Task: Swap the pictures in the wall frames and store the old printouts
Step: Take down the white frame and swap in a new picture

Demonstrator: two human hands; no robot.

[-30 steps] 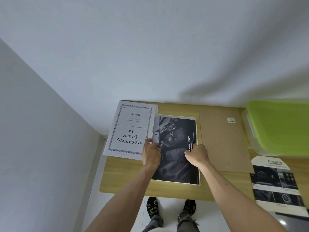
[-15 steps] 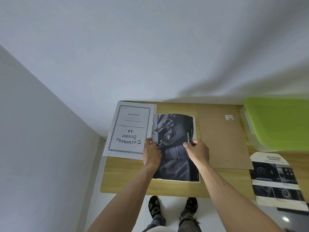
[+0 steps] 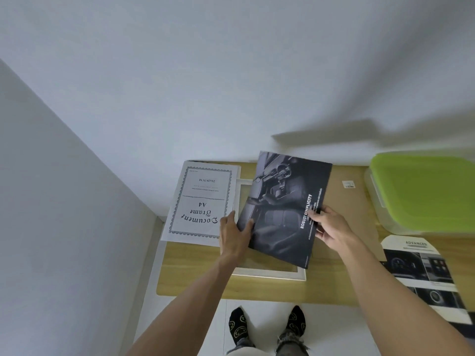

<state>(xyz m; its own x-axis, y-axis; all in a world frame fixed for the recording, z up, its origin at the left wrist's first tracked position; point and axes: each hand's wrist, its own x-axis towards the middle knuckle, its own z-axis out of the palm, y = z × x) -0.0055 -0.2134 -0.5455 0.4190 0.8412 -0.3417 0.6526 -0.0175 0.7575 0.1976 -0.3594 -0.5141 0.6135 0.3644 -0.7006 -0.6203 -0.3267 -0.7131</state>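
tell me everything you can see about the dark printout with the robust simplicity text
The dark printout is a thin glossy sheet showing a greyscale car interior, with white "ROBUST SIMPLICITY" lettering along one side. It is lifted and tilted above the white frame on the wooden table, its far edge raised. The right hand pinches its right edge; the left hand touches its lower left edge.

Green-lidded bin [image 3: 421, 191] on wooden table [image 3: 195, 278]

Glossy paper printout [image 3: 285, 209], wooden table [image 3: 257, 289]
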